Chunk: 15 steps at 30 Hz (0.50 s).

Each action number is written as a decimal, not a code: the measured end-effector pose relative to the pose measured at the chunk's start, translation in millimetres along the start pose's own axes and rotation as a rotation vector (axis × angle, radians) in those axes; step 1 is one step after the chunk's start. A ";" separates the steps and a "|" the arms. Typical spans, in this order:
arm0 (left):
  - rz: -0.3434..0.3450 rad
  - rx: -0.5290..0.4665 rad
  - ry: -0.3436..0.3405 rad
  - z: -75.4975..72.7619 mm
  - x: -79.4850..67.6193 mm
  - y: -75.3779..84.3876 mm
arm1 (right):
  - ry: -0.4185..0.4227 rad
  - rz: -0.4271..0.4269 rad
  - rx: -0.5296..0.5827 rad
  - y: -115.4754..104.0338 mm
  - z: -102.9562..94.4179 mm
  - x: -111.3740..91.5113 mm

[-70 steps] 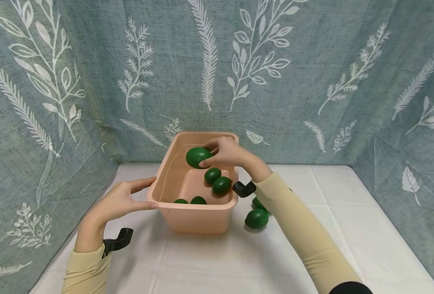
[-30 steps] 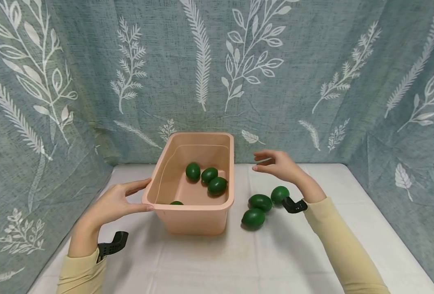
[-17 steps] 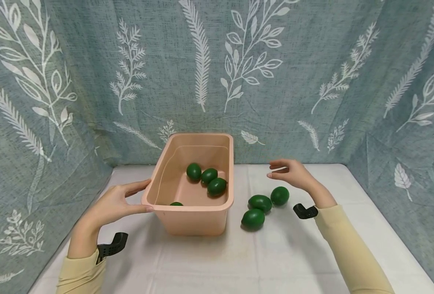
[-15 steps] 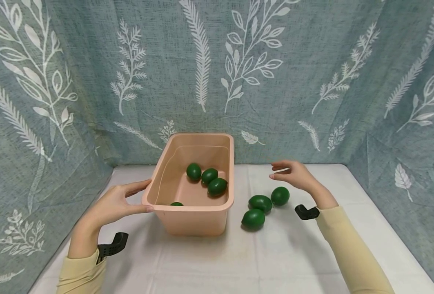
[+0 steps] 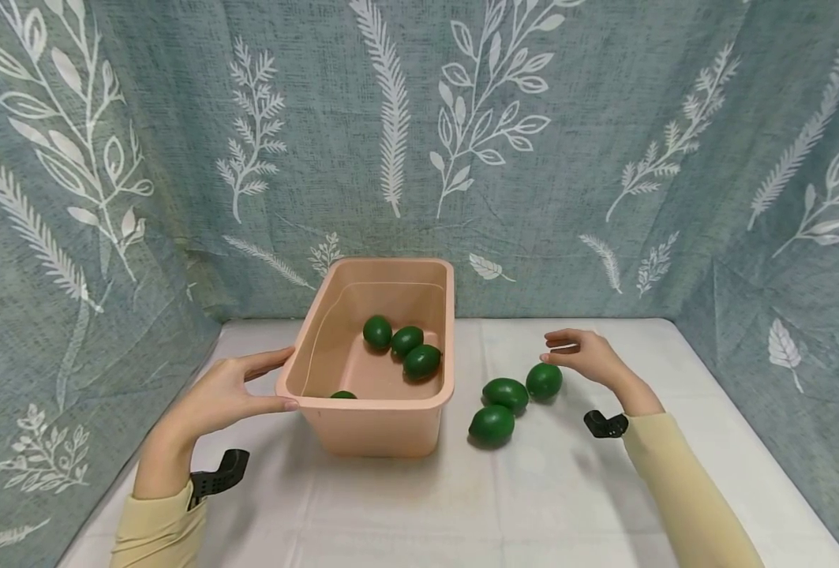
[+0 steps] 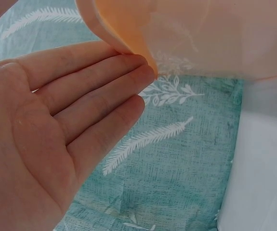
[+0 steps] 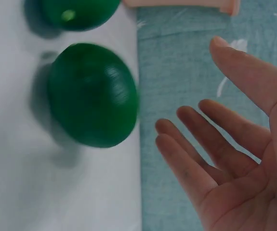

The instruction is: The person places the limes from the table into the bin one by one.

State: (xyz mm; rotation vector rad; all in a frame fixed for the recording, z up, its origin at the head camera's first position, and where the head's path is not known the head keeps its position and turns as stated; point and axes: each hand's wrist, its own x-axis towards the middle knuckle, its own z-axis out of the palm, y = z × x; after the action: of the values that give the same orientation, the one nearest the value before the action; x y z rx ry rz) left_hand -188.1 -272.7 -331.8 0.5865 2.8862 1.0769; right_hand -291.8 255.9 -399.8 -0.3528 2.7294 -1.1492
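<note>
A peach plastic bin (image 5: 372, 428) has several glossy green limes inside, among them one lime (image 5: 422, 362) by its right wall. At the bin's near-left corner is my left hand (image 5: 223, 392), straight fingers against the rim and the thumb on the front side. In the left wrist view, the fingertips (image 6: 145, 72) meet the bin's edge. To the bin's right, three limes lie close together: the nearest lime (image 5: 492, 426), a middle lime (image 5: 506, 394) and a far lime (image 5: 544, 382). My right hand (image 5: 586, 355) hovers just above and beside the far lime, fingers loosely spread, holding nothing.
A white cloth (image 5: 405, 513) covers the table. Behind and at both sides hangs a blue-green curtain (image 5: 362, 173) with white leaf prints. Black wrist cameras sit on both wrists, the right camera (image 5: 605, 424) low over the cloth.
My right hand let go of a lime inside the bin, then came out to the right and down toward the far lime. The left hand stays at the bin's corner.
</note>
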 end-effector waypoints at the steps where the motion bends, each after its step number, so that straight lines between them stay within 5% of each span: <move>1: -0.003 0.002 0.002 0.0 0.1 -0.1 | -0.003 0.001 -0.002 2.9 0.8 0.0; 15: -0.016 -0.003 -0.006 -0.7 1.2 -1.2 | -0.083 -0.013 0.034 31.4 20.1 0.3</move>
State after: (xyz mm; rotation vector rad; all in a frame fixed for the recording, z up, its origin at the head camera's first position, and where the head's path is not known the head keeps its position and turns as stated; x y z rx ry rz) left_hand -189.7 -273.6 -332.0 0.5652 2.8781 1.0760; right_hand -292.2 263.4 -436.3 -0.4052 2.6373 -1.1561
